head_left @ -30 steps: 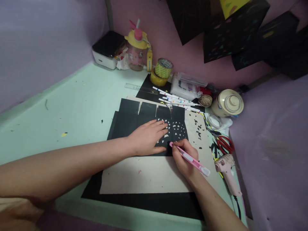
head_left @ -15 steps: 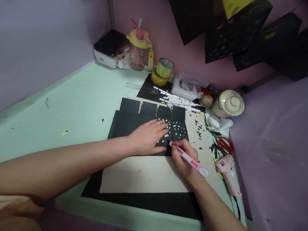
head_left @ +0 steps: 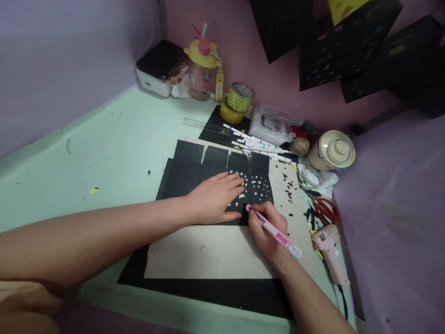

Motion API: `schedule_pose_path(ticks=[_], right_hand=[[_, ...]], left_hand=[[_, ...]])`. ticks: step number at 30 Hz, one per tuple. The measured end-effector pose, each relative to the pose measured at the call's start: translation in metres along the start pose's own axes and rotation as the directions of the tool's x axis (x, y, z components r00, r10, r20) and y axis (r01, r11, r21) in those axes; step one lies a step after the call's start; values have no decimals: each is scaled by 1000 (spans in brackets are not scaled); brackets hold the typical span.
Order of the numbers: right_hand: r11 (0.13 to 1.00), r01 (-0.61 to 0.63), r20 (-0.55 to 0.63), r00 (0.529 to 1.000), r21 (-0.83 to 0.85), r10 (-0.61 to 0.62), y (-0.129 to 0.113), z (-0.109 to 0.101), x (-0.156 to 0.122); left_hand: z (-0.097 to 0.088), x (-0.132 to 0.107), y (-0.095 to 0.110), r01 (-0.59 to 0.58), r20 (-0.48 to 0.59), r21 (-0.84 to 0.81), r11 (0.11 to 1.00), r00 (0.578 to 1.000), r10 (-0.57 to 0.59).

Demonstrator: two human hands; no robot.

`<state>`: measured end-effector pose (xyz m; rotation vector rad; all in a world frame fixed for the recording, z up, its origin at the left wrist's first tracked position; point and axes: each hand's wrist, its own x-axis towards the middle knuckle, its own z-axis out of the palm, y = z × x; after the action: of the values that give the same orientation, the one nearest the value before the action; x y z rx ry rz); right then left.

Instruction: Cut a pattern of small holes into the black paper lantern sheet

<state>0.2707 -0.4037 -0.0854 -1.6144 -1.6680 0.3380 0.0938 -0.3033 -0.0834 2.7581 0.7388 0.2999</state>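
My left hand (head_left: 213,197) lies flat, fingers stretched out, pressing on a black paper sheet (head_left: 189,169) with small cut-out holes. My right hand (head_left: 266,229) grips a pink craft knife (head_left: 274,232) like a pen. Its tip touches the black sheet just below the cut-outs, close to my left thumb. The black sheet rests on a beige cardboard (head_left: 215,255), which lies over a larger black sheet (head_left: 208,292).
Several white markers (head_left: 259,144) lie behind the paper. Tape rolls (head_left: 236,102), a plastic box (head_left: 273,125), a twine ball (head_left: 299,146), a cream lidded jar (head_left: 330,150), red scissors (head_left: 325,211) and a pink glue gun (head_left: 328,253) stand at the right. A bottle (head_left: 201,69) and a small printer (head_left: 158,69) are at the back.
The hands have stayed almost in place. The knife and right hand shifted only slightly, and the view drifted a little.
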Motion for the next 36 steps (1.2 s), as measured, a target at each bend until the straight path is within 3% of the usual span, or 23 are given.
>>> schedule_pose_path(ticks=[5,17,36], right_hand=[[998,58,35,998,-25,-57,-5,1,-1],[999,-6,78,997,40,3,-4,2,-1],[999,-35,18,999,31,35,-1,5,-3]], left_hand=[[1,0,0,0,1,1,1000,1000,0],[1,0,1,13,9,5,1000,1000,-13],[1,0,1,17,-1,1,1000,1000,-17]])
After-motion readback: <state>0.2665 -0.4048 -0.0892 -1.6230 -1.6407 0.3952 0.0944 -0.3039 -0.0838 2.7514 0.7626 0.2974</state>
